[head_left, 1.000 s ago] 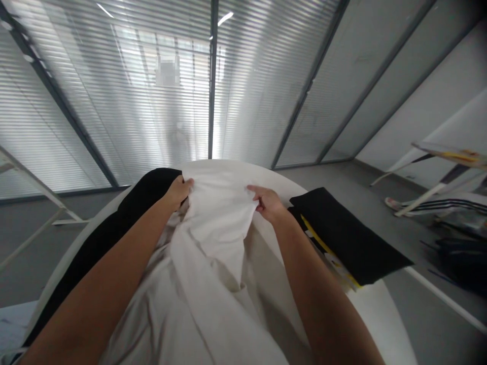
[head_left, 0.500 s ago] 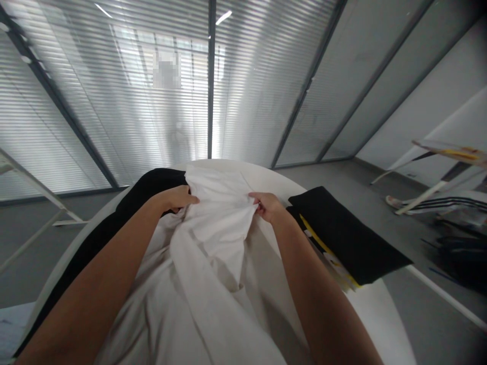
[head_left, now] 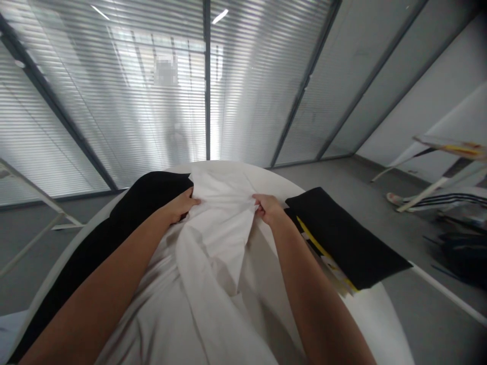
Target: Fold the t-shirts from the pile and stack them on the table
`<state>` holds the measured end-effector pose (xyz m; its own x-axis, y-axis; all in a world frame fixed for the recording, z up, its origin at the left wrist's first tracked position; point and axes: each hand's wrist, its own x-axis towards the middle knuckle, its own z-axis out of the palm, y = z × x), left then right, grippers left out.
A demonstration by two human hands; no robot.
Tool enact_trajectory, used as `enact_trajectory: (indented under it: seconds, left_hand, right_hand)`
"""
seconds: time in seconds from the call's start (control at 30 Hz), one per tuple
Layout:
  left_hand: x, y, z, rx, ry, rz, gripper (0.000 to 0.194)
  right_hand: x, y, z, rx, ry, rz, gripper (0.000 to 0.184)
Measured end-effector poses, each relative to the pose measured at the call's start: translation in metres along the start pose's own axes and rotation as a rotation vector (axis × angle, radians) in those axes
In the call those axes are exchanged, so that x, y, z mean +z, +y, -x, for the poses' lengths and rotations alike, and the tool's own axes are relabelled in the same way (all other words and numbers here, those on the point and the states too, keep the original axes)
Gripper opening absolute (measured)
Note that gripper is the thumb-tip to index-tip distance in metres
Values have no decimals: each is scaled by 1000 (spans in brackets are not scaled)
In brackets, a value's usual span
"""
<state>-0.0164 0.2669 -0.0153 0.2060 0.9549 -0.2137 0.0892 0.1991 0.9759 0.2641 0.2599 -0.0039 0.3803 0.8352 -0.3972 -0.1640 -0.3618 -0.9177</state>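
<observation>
Gripping a gathered fold of white cloth (head_left: 216,228) at centre frame with the left hand (head_left: 177,207), fingers curled over the fold. Pinching the opposite edge of the same cloth with the right hand (head_left: 268,209), thumb and fingertips clenched. Both grips closed on the cloth, neither released. Cloth lying across a round white counter (head_left: 380,314), spreading from between the hands to the bottom of the frame. Black fabric (head_left: 152,190) lying along the left side, touching the left hand and the cloth. Folded black item with yellow edging (head_left: 342,235) on the counter, just beside the right wrist. Along the top of the frame, glass partition with slatted blinds (head_left: 266,86). Below it, grey floor (head_left: 331,175). At far right, striped trouser leg (head_left: 445,200) and dark bag (head_left: 462,251).
</observation>
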Motion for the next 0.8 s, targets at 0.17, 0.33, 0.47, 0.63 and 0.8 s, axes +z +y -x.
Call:
enact_trajectory:
  seconds: [0.17, 0.33, 0.47, 0.63, 0.8]
  left_hand:
    - [7, -3, 0, -87, 111, 1, 63]
    - [16, 9, 16, 65, -6, 40, 64]
    - [18, 9, 20, 89, 27, 38, 62]
    - [10, -2, 13, -157, 45, 215, 42]
    - [5, 13, -8, -255, 24, 275, 34]
  right_hand:
    - [0, 7, -3, 19, 10, 14, 28]
    - [-7, 10, -4, 21, 11, 31, 32]
    - [-11, 12, -2, 22, -17, 53, 22]
    - [-15, 11, 4, 7, -180, 126, 39]
    - [-20, 17, 3, -69, -295, 223, 57]
